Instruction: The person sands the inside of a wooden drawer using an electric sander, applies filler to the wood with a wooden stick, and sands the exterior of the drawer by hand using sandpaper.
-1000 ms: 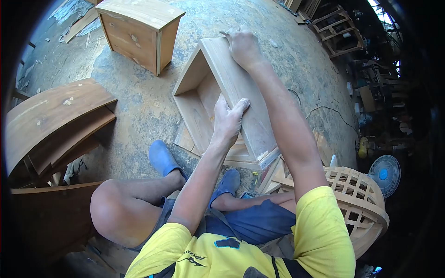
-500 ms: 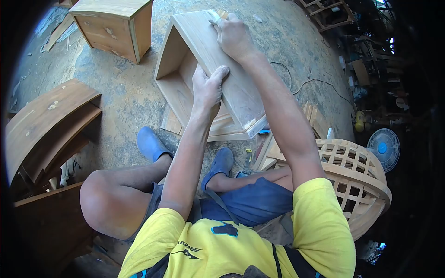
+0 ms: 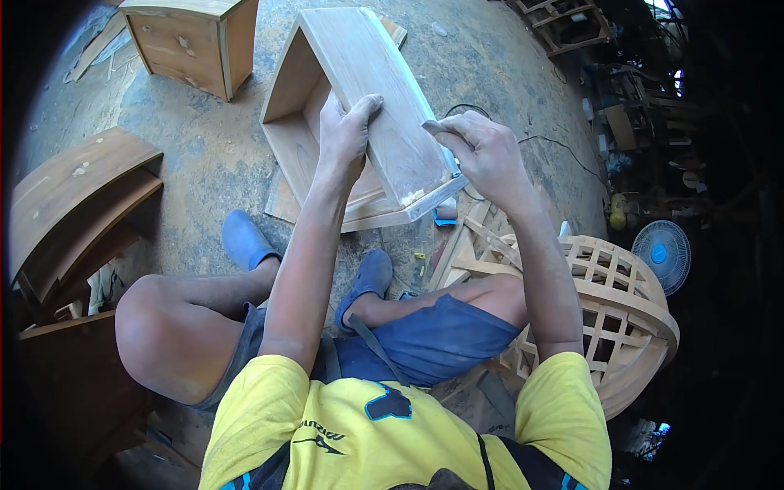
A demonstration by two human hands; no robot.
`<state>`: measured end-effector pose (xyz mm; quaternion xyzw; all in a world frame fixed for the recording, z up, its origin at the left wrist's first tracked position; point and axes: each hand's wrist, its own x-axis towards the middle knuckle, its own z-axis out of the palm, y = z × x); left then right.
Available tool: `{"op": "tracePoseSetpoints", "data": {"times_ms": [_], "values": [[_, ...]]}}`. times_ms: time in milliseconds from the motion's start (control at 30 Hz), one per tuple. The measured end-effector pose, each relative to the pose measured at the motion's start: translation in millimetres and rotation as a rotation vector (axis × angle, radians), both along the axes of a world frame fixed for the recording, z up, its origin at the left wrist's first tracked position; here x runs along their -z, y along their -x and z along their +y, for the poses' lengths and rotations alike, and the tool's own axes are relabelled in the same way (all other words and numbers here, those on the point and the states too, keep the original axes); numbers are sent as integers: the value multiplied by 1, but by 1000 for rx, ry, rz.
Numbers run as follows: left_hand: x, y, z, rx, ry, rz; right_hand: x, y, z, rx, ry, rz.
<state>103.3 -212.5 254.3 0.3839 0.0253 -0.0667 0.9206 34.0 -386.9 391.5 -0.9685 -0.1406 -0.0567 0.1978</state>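
Observation:
A wooden drawer-like box (image 3: 392,135) stands tilted on the floor in front of me, its open side facing left. My left hand (image 3: 346,137) grips the near edge of its upper panel, thumb on top and fingers inside. At the panel's right edge, my right hand (image 3: 482,151) is closed in a pinch on a small, thin grey piece, too small to name. Whitish filler-like patches mark the panel's lower corner.
A wooden cabinet (image 3: 184,49) stands at the upper left, a curved wooden piece (image 3: 82,184) at the left. A lattice wooden frame (image 3: 608,286) and a blue fan (image 3: 661,256) are on the right. A cable (image 3: 563,145) lies on the floor.
My right hand has slid from the panel's far end down its right edge towards the near corner. My left hand keeps its grip. The whole view has shifted slightly.

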Motion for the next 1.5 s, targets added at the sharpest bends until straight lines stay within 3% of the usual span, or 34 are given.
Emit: {"op": "tracePoseSetpoints", "data": {"times_ms": [67, 133, 233, 333, 367, 433, 600, 733, 800, 1000, 1067, 1267, 1333, 1400, 1467, 1500], "values": [[1, 4, 1, 19, -24, -8, 16, 2, -3, -106, 208, 131], [-1, 1, 1, -9, 3, -17, -5, 13, -20, -162, 203, 178], [5, 0, 1, 9, 28, 6, -27, 32, -34, 326, -189, 318], [10, -1, 0, 48, 62, 38, -1, 41, -51, 210, -404, 89], [11, -1, 2, 46, 53, 34, 0, 43, -51, 206, -413, 87], [11, -3, 7, 78, 12, 5, -8, 50, -47, 155, -191, 77], [15, 5, 42, 70, -7, 31, -7, 56, -32, 157, -338, 149], [20, 0, 61, 96, -25, 5, 4, 49, -26, -75, -360, 72], [20, -2, 64, 161, -56, 5, 21, 50, -29, 100, -716, 209], [26, -12, 63, 331, -77, -4, 21, 33, 4, 78, -601, 241], [27, -18, 62, 400, -128, -11, 23, 13, 18, -171, -322, 279], [26, -12, 68, 281, -59, 11, 45, -10, 48, -342, -156, 100], [22, -7, 69, 218, -177, 12, 41, 7, 69, -694, -26, 170], [18, -4, 72, 249, -185, 25, 54, -11, 70, -714, -16, 81], [19, -6, 73, 291, -133, 20, 62, -29, 73, -581, -32, -85], [20, -5, 74, 285, -133, 22, 67, -19, 73, -596, -74, -41]]}}
